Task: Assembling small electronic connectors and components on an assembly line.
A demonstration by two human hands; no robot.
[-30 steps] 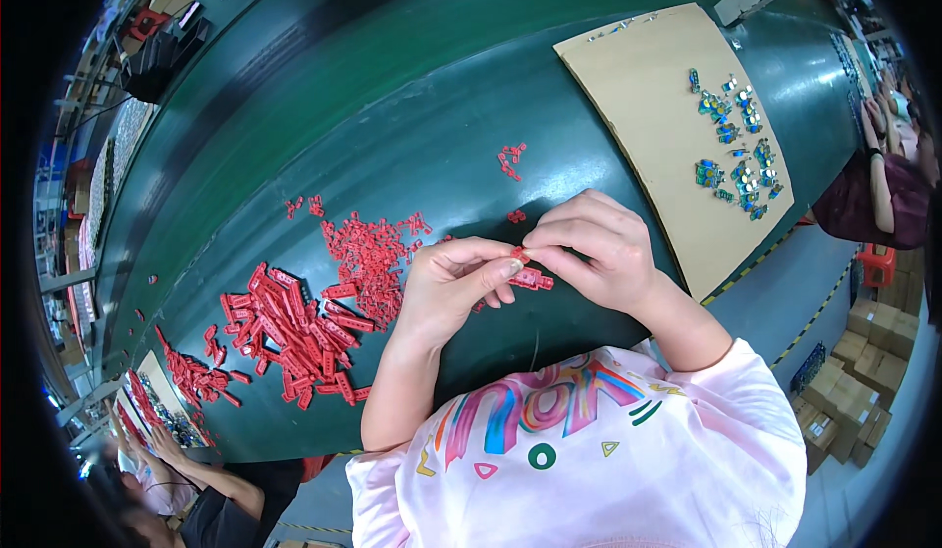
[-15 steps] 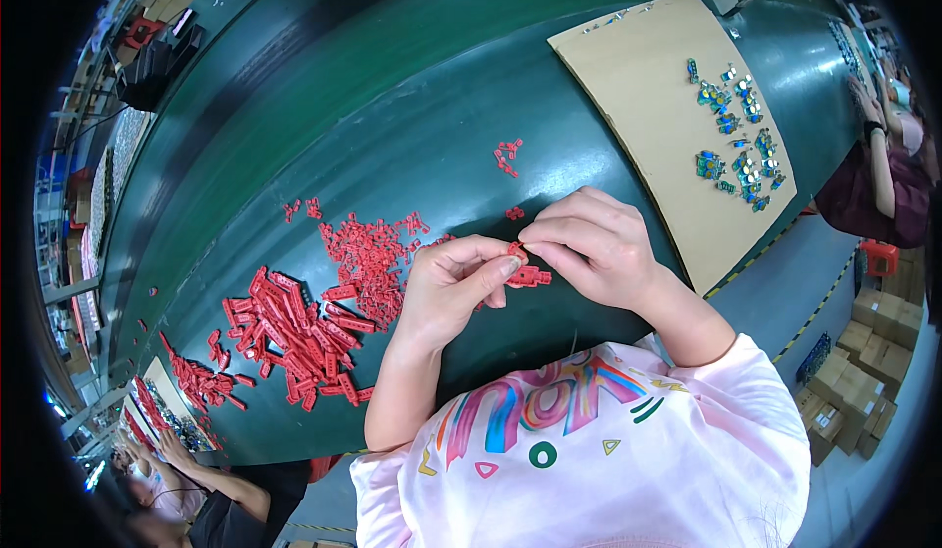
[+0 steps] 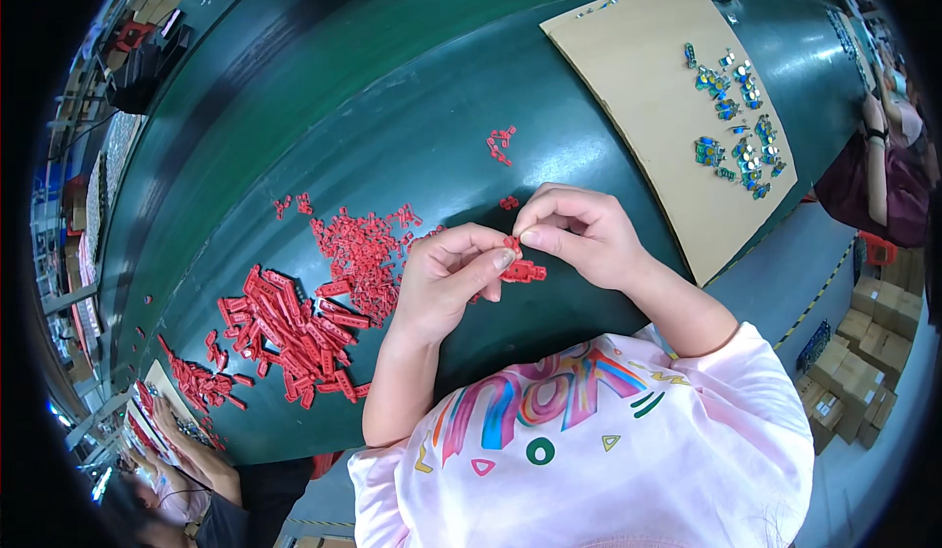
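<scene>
Oblong red plastic block [image 3: 525,271]: just below the meeting fingertips, between the hands, above the table [image 3: 442,156]; how it's supported is hidden.
Small red plastic bit [image 3: 511,245]: at left thumb tip, over the block.
Left hand [image 3: 444,281]: thumb and index pinching the bit; other fingers curled, partly hidden.
Right hand [image 3: 584,234]: thumb and index together at the bit's edge; can't tell whether they grip it.
Pinch work: best to keep left pinch steady, align right tips squarely, press lightly; bit looks easy to drop.
Long red plastic strips [image 3: 294,332]: jumbled pile, left of left forearm.
Small red plastic pieces [image 3: 358,263]: heap between strips and left hand; crowds that side.
Loose red pieces [image 3: 500,144]: few, beyond the hands.
Tan cardboard sheet [image 3: 628,67]: right, carrying green-and-blue components [image 3: 751,170]; near right hand, not blocking.
Sight line: thumbs and knuckles hide the contact.
</scene>
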